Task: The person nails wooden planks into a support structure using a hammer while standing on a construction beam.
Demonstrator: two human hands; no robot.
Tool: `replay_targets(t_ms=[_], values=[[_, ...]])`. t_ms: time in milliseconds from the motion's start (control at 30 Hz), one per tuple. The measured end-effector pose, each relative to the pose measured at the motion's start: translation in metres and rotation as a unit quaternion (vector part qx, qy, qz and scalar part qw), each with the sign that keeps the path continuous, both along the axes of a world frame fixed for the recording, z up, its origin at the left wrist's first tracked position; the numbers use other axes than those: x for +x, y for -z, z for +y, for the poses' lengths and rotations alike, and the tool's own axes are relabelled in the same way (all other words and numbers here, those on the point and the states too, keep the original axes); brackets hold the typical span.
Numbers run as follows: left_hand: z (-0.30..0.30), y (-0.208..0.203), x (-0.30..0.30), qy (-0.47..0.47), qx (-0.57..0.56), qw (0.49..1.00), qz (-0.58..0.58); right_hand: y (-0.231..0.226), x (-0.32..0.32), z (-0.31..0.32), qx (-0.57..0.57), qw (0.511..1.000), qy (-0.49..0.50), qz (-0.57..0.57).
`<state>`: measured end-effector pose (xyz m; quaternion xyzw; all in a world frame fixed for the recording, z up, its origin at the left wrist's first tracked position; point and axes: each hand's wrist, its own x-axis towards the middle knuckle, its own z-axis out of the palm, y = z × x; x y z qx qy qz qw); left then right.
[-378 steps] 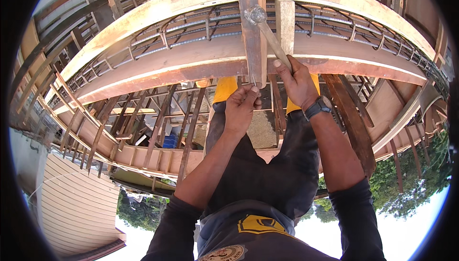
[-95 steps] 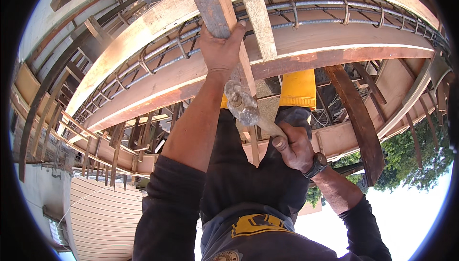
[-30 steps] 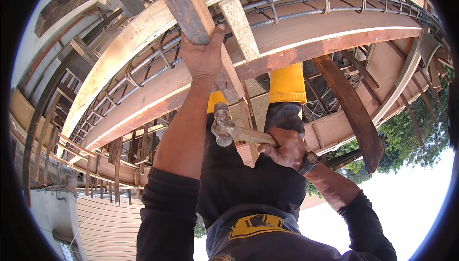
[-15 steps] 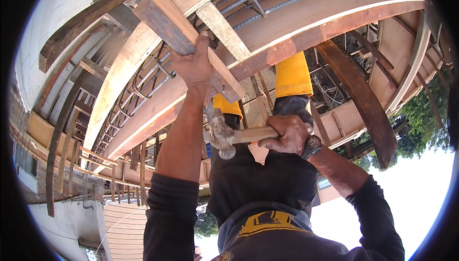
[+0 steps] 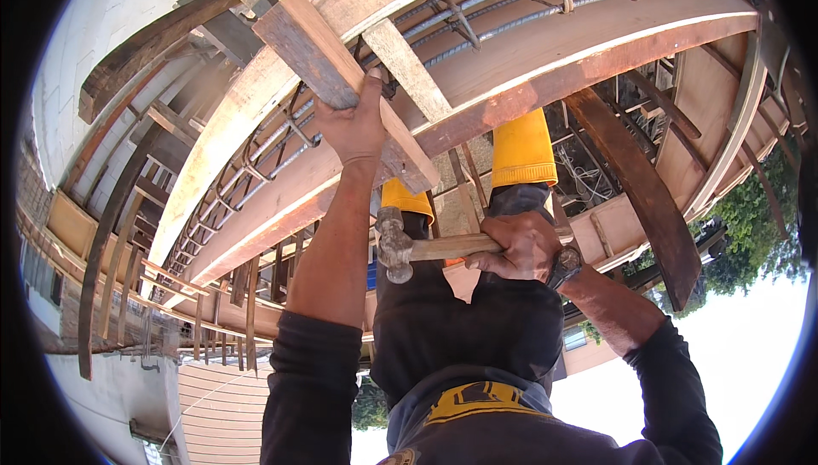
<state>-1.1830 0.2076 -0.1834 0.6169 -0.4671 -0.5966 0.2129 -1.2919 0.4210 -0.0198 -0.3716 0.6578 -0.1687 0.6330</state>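
Note:
My left hand (image 5: 351,128) is closed around a short wooden block (image 5: 311,49) that lies across the beam formwork, its thumb pointing up along the wood. In my right hand (image 5: 517,246) I grip a hammer (image 5: 447,247) by its wooden handle. The worn metal hammer head points left, below the near end of the block and apart from it. A smaller wooden cleat (image 5: 407,70) spans the formwork just right of my left hand.
Steel rebar (image 5: 281,155) with tied stirrups runs inside the curved formwork (image 5: 588,69). A dark plank (image 5: 639,196) slants down at the right. My yellow boots (image 5: 522,150) stand among props below. A white wall (image 5: 85,64) rises at the left.
The hammer head has shifted slightly down the handle side, away from the block's near end, and looks sharper. The whole view has moved a little; my left hand keeps its grip.

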Motion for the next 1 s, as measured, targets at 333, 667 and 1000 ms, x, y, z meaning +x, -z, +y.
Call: replay_targets(t_ms=[333,667,1000], values=[[0.002,-0.001,0.004,0.006,0.006,1.0,0.007,0.02,-0.009,0.01,-0.032,0.998,-0.003,0.053],[0.0,-0.002,0.001,0.001,0.004,1.0,0.0,0.018,-0.016,0.003,-0.037,0.998,0.035,0.033],[0.001,0.0,0.001,-0.009,0.002,1.0,0.015,0.024,-0.017,0.005,-0.083,0.996,0.027,0.002]])
